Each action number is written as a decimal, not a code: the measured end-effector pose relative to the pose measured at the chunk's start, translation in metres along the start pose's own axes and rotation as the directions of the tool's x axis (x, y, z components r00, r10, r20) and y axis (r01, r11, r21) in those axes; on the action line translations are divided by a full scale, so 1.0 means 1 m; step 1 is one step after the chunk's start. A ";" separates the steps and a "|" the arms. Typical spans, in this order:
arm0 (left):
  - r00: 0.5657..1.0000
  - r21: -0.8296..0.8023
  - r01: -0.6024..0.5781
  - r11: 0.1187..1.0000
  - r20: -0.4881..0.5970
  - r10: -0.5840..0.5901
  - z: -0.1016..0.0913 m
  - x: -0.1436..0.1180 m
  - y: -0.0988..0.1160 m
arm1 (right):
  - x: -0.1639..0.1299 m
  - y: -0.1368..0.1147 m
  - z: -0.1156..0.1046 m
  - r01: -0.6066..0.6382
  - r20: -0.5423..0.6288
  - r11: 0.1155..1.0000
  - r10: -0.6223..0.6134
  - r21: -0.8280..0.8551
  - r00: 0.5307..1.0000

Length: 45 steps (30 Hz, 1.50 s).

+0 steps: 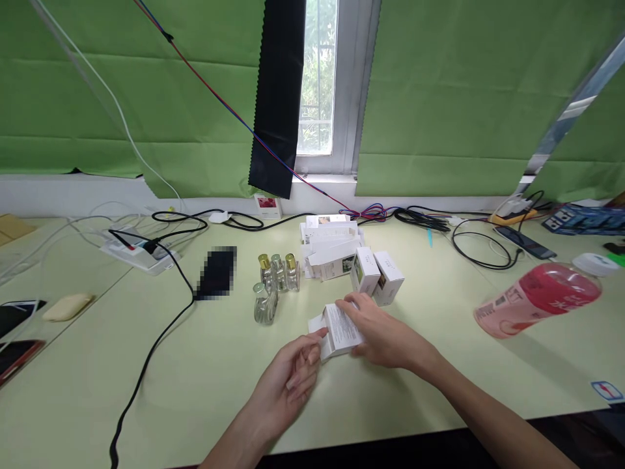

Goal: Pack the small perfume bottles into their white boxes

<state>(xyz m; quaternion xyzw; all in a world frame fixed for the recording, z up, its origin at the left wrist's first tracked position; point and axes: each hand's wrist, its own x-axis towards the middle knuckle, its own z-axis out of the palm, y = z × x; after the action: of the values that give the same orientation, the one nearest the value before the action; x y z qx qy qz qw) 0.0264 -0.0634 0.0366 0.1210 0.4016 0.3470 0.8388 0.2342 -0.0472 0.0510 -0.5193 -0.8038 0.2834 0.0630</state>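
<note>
— While you scan from the left edge, what turns up first?

— Dark phones and a tan pad lie at the far left, then a white power strip [139, 254] with a black cable [156, 345] running toward the near edge of the pale green table [219, 384]. Further right stand four small glass bottles [276, 277], three in a row and one in front, just beside them.

— And the hands?

— Left hand [293, 374] comes up from below, fingers loosely curled, thumb and fingertips pinching the open flap end of a small white carton [338, 331]. Right hand [383, 335] grips the same carton from the other side, fingers wrapped over its top and far face. Carton sits low over the table, near the middle, tilted, printed side up.

— What lies behind it?

— Two shut white boxes [375, 277] stand just beyond the right hand, touching each other, and a heap of flattened cartons [329, 247] lies behind those.

— Further right?

— Coiled black cords [481, 251], then a pink bottle [537, 299] with a white cap lying on its side, well apart from the hands.
</note>
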 end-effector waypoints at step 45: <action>0.888 0.761 -0.399 0.512 0.183 0.421 -0.001 0.027 -0.014 | -0.001 0.021 -0.039 0.283 0.182 0.935 -0.323 0.215 0.929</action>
<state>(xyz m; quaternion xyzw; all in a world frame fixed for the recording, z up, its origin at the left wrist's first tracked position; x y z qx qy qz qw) 0.0442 -0.0553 0.0132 0.5598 0.4820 0.3266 0.5896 0.2671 -0.0270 0.0721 -0.3469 -0.8467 0.3979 0.0669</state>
